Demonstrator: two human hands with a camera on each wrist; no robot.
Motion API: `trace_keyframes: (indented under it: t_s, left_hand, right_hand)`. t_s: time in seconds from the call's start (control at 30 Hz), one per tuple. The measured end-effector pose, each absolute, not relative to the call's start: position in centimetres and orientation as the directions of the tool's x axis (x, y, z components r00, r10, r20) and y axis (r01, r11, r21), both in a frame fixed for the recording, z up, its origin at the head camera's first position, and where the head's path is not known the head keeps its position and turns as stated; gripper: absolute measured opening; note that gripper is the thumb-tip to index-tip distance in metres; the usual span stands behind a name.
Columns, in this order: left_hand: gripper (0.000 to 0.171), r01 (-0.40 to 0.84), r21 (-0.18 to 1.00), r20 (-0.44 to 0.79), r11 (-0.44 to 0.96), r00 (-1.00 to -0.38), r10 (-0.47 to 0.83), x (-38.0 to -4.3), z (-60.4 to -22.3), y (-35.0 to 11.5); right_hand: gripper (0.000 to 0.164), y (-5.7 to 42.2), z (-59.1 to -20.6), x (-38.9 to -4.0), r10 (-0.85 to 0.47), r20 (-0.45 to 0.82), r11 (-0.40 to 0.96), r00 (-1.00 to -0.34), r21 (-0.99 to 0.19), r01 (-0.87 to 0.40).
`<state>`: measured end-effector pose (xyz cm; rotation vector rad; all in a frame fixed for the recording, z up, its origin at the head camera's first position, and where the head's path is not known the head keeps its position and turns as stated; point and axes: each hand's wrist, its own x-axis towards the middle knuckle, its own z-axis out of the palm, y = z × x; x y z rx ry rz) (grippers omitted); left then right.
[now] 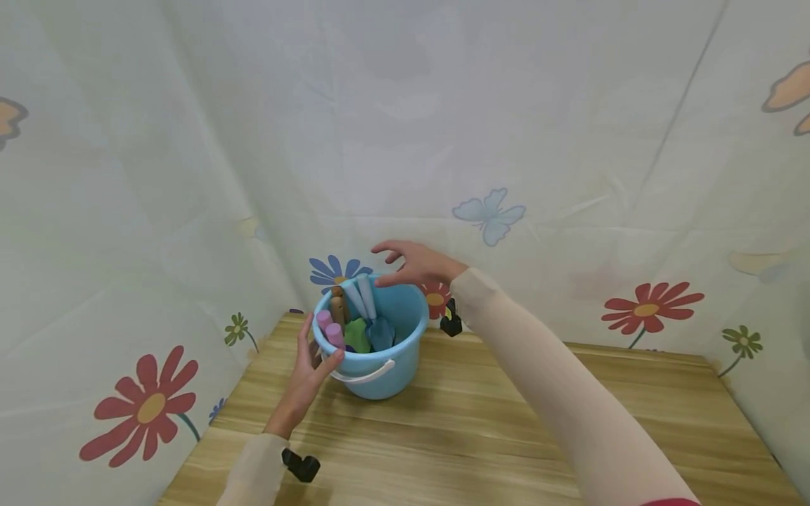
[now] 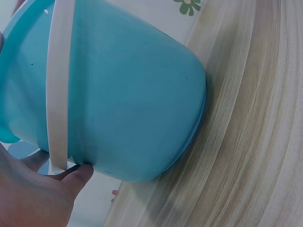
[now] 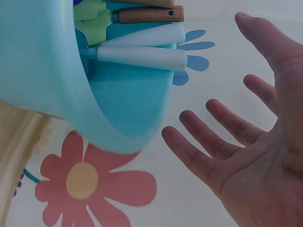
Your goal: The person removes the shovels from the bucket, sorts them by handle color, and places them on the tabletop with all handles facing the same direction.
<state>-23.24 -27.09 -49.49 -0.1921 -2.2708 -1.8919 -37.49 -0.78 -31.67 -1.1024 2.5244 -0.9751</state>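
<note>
While the left hand (image 1: 310,379) grips the bucket (image 1: 392,372) just ahead of it, thumb at the rim, the right hand (image 1: 418,263) hovers above its far edge (head view). Left wrist: fingers beside the white handle (image 2: 59,85). Right wrist: fingers spread, apart from the pale tool handles (image 3: 142,57).

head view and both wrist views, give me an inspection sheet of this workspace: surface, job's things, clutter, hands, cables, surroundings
Surface: brown wood-grain tabletop, streaks visible
Job's things: round light blue plastic bucket, upright, with curved white handle; inside are two pale smooth tool handles, brown wooden handles, two pink cylindrical handles, a flat green piece and a dark blue scoop-like head
Clutter: nothing seen
Left hand: holds the bucket's left side by the rim
Right hand: fingers spread near the bucket's opening, holding nothing
Cables: nothing seen
Surroundings: creased white backdrop printed with flowers and butterflies
</note>
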Motion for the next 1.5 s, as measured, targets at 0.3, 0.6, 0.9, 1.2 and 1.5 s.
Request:
trace_keyframes:
  t_s: [0.3, 0.6, 0.9, 1.2, 1.5]
  left_hand:
    - [0.09, 0.208, 0.962, 0.214, 0.175, -0.977, -0.014, -23.1, -49.5, -27.0]
    - [0.088, 0.195, 0.964, 0.202, 0.18, -0.979, -0.019, -23.2, -49.7, -27.1]
    - [0.089, 0.192, 0.964, 0.2, 0.182, -0.979, -0.025, -23.0, -49.6, -26.8]
    - [0.092, 0.193, 0.965, 0.201, 0.179, -0.979, -0.025, -23.1, -49.6, -26.6]
    - [0.091, 0.185, 0.966, 0.193, 0.179, -0.981, -0.029, -23.0, -49.7, -26.5]
  right_hand:
    - [0.075, -3.0, -32.5, -37.7, -0.669, 0.072, 0.54, -0.74, -0.637, -0.55]
    - [0.069, -5.3, -32.9, -37.5, -0.656, 0.113, 0.572, -0.746, -0.571, -0.589]
    - [0.066, -6.3, -33.7, -37.6, -0.608, 0.062, 0.596, -0.792, -0.624, -0.506]
    - [0.066, -6.3, -34.4, -38.1, -0.579, 0.032, 0.595, -0.815, -0.667, -0.449]
    - [0.064, -6.9, -34.9, -38.4, -0.584, -0.014, 0.616, -0.812, -0.659, -0.431]
